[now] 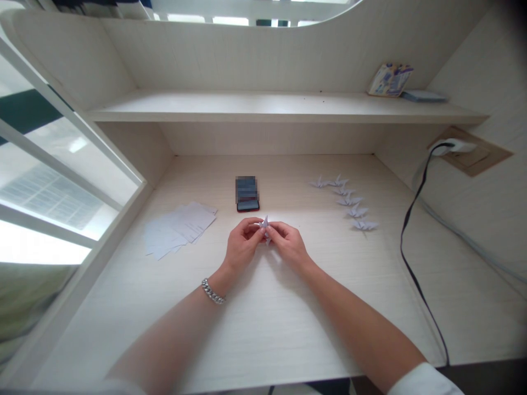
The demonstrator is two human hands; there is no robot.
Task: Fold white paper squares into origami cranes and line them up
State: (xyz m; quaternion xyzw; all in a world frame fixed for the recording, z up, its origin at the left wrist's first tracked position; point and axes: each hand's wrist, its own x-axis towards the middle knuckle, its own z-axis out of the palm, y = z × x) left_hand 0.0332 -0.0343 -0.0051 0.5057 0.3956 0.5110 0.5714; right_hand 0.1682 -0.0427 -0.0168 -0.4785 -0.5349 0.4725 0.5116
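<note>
Six small folded white paper figures [349, 199], each w/ pointed ends, lie in a slanting line on the R side of the table [247, 323]. A seventh piece of folded paper [265, 222] is at ctr., btwn your L hand [244, 241] and your R hand [289, 244]. Both are nearly closed: L thumb & fingers pinch the piece from one side, R thumb & fingers from the other, thumbtips close together, one pt. of the paper projecting above them. Whether the piece touches the table can't be told.

Just beyond your hands, slightly L of ctr., lies a dark phone [247, 206] w/ red edging, its upper part pixelated. To your L, a fan of loose white sheets [181, 229], overlapping, some w/ faint lines. A chain bracelet [213, 292] circles your L wrist; a white sleeve [426, 381] shows on your R arm.

On the shelf [230, 104] above, far R: a colored box [390, 79], tilted, next to a flat bluish item [424, 96]. A black cord [405, 230] hangs from the wall outlet [477, 156] & runs down to the table's near edge.
</note>
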